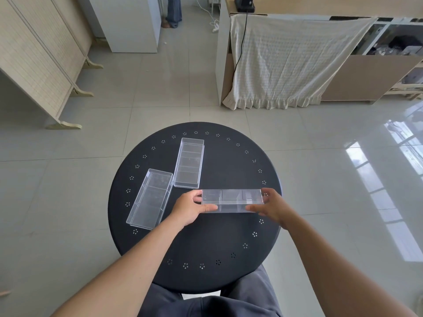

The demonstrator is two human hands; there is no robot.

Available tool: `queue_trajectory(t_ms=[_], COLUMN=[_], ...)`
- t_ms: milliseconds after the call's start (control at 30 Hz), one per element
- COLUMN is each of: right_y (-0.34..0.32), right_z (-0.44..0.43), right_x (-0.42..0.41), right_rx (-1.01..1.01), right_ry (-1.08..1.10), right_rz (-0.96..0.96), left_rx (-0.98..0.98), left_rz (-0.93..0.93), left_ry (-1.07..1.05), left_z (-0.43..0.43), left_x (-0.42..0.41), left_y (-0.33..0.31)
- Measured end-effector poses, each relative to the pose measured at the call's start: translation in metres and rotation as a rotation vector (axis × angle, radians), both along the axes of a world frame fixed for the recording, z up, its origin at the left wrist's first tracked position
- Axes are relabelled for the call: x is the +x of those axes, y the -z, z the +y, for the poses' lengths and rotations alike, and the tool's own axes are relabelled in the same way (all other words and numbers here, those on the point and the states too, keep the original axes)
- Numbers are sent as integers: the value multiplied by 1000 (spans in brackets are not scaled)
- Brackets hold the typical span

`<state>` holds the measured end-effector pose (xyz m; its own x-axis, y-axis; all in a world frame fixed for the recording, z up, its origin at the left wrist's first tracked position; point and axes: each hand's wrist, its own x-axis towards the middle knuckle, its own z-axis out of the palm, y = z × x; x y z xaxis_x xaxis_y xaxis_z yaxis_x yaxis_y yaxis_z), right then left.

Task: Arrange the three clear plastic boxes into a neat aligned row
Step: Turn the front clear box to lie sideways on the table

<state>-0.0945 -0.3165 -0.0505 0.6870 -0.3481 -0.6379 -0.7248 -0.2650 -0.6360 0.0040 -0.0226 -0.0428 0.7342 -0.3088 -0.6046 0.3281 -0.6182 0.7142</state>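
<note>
Three long clear plastic boxes with inner dividers are on a round black table (194, 243). One box (231, 200) lies crosswise near the middle-right; my left hand (190, 208) grips its left end and my right hand (272, 208) grips its right end. A second box (189, 162) lies lengthwise toward the far side, tilted slightly. The third box (150, 199) lies on the left, slanted, its far corner close to the second box.
The table's rim has a ring of small perforations. Around it is a glossy tiled floor. A folding screen (39, 65) stands at the left, a cloth-draped counter (286, 60) at the back right, and a person's legs (172, 11) far back.
</note>
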Motion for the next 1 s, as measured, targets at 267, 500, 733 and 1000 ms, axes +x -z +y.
queue_trajectory(t_ms=[267,500,733,1000], right_y=[6,10,12,-3], right_z=[3,16,20,34], right_x=[-1,1,5,38], right_rx=[-171,-227,-210,-344], right_ry=[57,64,48,-52], right_rz=[-6,-16,29,0], left_rx=[100,105,52,56], left_rz=[4,53,66,26], left_ry=[-14,-21,12,-221], left_z=[-3,-4,-4,4], left_x=[-2,-3,-12,1], left_y=[13,27,20,20])
